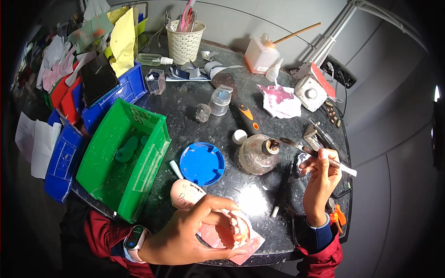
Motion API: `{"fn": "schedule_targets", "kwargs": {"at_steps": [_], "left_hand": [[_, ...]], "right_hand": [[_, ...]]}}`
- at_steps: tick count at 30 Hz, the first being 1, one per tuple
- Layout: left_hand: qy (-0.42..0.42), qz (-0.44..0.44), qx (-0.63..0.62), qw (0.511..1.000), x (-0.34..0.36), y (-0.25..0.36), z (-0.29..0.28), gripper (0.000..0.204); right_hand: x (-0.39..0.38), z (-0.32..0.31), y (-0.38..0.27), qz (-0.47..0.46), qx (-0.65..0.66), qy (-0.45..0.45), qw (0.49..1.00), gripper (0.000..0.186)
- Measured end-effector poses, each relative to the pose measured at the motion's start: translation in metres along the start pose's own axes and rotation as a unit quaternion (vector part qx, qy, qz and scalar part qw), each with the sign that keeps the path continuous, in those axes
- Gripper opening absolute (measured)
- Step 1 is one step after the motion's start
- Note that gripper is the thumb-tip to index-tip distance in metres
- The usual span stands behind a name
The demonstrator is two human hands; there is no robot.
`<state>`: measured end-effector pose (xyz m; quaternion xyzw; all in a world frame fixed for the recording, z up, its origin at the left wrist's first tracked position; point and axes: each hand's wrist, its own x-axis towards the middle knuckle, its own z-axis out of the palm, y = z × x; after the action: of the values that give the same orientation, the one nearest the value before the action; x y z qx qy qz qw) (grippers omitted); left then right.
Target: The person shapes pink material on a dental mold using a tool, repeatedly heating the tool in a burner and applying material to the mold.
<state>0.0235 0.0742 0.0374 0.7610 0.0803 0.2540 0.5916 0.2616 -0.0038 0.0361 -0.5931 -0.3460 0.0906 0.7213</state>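
Note:
My left hand (183,234) is closed around a dental cast (241,228) with a row of teeth, near the bench's front edge. Beneath the cast lies a pink wax sheet (252,250). A wax spatula (308,149) is pinched in the fingers of my right hand (321,185). Its blade points left, close to the wick of a round glass spirit lamp (257,156); whether a flame burns there I cannot make out. Just beyond my left hand sits a pale pink rounded piece (186,193) with handwriting on it.
A green bin (99,162) stands at left, beside blue bins (60,157). A round blue lid (202,163) lies mid-bench. Farther back are a clear jar (220,100), a pen basket (185,41) and a plastic bottle (262,55). Orange-handled pliers (340,217) lie near my right wrist.

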Motion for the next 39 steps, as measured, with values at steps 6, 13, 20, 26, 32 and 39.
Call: {"fn": "schedule_targets", "kwargs": {"at_steps": [6,13,20,26,32,39], "left_hand": [[0.001,0.008,0.003,1.0,0.0009,-0.0009,-0.0005,0.069],[0.008,0.005,-0.015,1.0,-0.0011,-0.0052,0.0029,0.069],[0.002,0.014,0.007,1.0,0.0013,-0.0035,0.0001,0.069],[0.001,0.002,-0.008,1.0,0.0007,-0.0037,0.0017,0.07],[-0.003,0.005,-0.005,1.0,-0.0003,-0.0056,0.0008,0.07],[-0.004,0.001,-0.002,1.0,0.0003,-0.0057,0.0008,0.071]], "right_hand": [[-0.0005,-0.0018,0.0017,-0.004,-0.007,0.004,1.0,0.011],[-0.0001,-0.0042,0.0018,-0.006,-0.007,0.006,1.0,0.011],[-0.0007,-0.0028,0.0013,-0.007,-0.008,0.01,1.0,0.012],[0.0001,-0.0062,0.0012,-0.014,-0.004,0.009,1.0,0.012],[0.0007,-0.0086,0.0009,-0.02,0.001,0.007,1.0,0.012],[0.0001,-0.0089,0.0018,-0.027,0.012,0.013,0.999,0.012]]}}
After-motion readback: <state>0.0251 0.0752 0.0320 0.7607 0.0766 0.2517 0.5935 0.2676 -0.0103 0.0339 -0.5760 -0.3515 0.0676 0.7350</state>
